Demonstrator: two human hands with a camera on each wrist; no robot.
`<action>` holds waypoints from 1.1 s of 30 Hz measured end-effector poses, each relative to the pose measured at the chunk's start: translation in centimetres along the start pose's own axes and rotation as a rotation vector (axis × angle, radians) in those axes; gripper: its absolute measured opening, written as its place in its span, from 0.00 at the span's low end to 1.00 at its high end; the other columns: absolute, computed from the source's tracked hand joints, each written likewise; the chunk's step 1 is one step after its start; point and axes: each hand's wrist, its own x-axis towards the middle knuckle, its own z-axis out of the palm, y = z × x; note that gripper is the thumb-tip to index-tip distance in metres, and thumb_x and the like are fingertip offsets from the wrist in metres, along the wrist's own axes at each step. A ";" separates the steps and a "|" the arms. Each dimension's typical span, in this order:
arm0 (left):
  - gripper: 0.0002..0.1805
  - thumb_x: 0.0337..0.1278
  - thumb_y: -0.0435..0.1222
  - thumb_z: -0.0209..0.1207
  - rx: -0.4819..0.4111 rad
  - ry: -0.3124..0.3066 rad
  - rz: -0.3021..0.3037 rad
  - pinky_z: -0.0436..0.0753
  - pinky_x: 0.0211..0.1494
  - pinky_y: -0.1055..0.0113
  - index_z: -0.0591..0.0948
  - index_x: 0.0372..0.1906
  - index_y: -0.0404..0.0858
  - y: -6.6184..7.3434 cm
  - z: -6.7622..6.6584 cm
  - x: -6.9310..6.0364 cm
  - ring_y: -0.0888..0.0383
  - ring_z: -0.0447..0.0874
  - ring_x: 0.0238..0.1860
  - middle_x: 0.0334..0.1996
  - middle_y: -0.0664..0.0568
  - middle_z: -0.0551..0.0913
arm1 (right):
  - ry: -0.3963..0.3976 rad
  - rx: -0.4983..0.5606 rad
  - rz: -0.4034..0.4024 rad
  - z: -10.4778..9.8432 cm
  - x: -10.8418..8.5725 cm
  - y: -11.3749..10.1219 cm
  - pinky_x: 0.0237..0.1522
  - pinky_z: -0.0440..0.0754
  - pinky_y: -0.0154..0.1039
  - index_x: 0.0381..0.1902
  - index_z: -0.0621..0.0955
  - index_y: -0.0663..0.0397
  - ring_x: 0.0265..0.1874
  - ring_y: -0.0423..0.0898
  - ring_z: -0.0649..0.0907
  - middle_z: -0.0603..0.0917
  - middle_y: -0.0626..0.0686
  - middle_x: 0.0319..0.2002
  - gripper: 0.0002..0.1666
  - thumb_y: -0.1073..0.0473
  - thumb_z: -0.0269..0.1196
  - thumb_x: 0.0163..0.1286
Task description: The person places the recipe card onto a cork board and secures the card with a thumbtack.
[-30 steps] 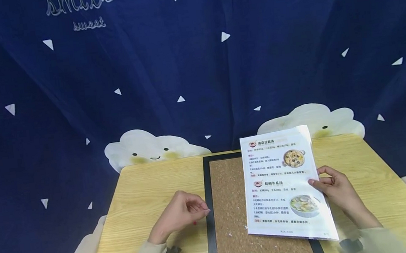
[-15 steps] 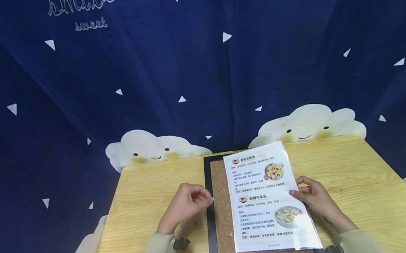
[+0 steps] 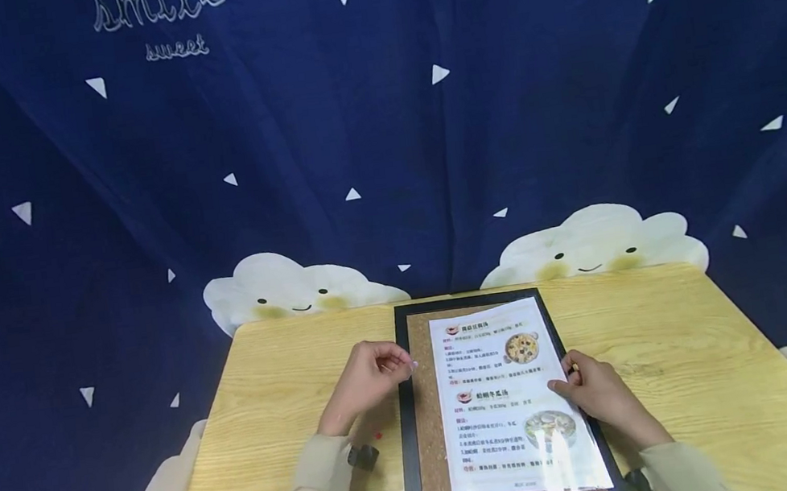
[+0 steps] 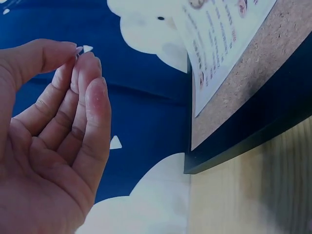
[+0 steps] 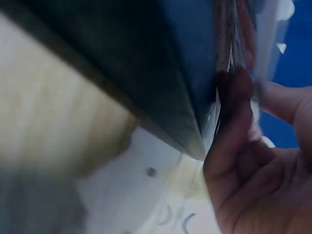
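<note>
A laminated recipe sheet [image 3: 502, 427] with two soup pictures lies over the cork board [image 3: 435, 467], inside its black frame [image 3: 410, 438]. My right hand [image 3: 600, 392] pinches the sheet's right edge, thumb on the printed face and fingers behind. In the right wrist view the fingers [image 5: 234, 117] are between sheet and frame. My left hand [image 3: 372, 377] hovers by the frame's left side. Thumb and index finger pinch a small pale, translucent piece [image 4: 79, 49], its kind too small to tell. The other fingers are loosely bent.
The board rests on a light wooden table [image 3: 291, 370]. A small red object [image 3: 378, 435] lies left of the frame. Behind the table hangs a dark blue curtain [image 3: 278, 129] with white triangles and clouds. Each wrist wears a dark strap device [image 3: 363, 457].
My right hand has brought the sheet left and down onto the cork board, straightening it. My left hand has moved slightly right and away from me, still pinching the pale piece.
</note>
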 end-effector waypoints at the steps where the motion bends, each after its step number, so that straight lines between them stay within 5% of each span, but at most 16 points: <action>1: 0.04 0.61 0.29 0.66 0.002 0.003 0.000 0.77 0.32 0.74 0.88 0.31 0.38 -0.1 0.1 0.3 0.66 0.79 0.26 0.27 0.51 0.88 | 0.010 -0.046 -0.007 0.1 0.1 -0.1 0.19 0.71 0.35 0.40 0.76 0.62 0.18 0.43 0.77 0.79 0.50 0.20 0.15 0.58 0.70 0.68; 6: 0.03 0.61 0.28 0.65 -0.009 -0.005 -0.023 0.78 0.32 0.75 0.88 0.33 0.34 -0.8 0.7 1.6 0.65 0.80 0.28 0.29 0.47 0.89 | 0.028 -0.146 -0.007 0.3 0.6 -0.6 0.19 0.68 0.35 0.34 0.76 0.60 0.17 0.43 0.74 0.75 0.50 0.18 0.17 0.57 0.74 0.62; 13: 0.04 0.59 0.26 0.64 -0.074 0.005 -0.088 0.80 0.31 0.74 0.87 0.36 0.29 -1.5 1.4 4.4 0.65 0.80 0.26 0.31 0.37 0.89 | -0.055 -0.112 0.037 0.4 0.9 -1.3 0.17 0.74 0.35 0.35 0.75 0.59 0.12 0.42 0.76 0.78 0.51 0.17 0.17 0.60 0.74 0.63; 25: 0.07 0.64 0.30 0.64 -0.132 -0.021 -0.270 0.89 0.35 0.66 0.88 0.40 0.28 -3.2 1.9 9.8 0.59 0.87 0.29 0.38 0.35 0.91 | -0.093 -0.094 0.043 0.3 0.8 -1.6 0.18 0.72 0.34 0.37 0.72 0.59 0.13 0.43 0.76 0.78 0.51 0.17 0.20 0.61 0.74 0.63; 33: 0.09 0.64 0.31 0.64 -0.105 -0.012 -0.359 0.78 0.27 0.75 0.89 0.41 0.28 -4.0 1.8 11.5 0.66 0.76 0.22 0.26 0.50 0.87 | -0.107 -0.090 0.048 -0.2 0.7 -1.4 0.19 0.73 0.37 0.39 0.72 0.59 0.15 0.44 0.76 0.75 0.50 0.18 0.21 0.59 0.75 0.63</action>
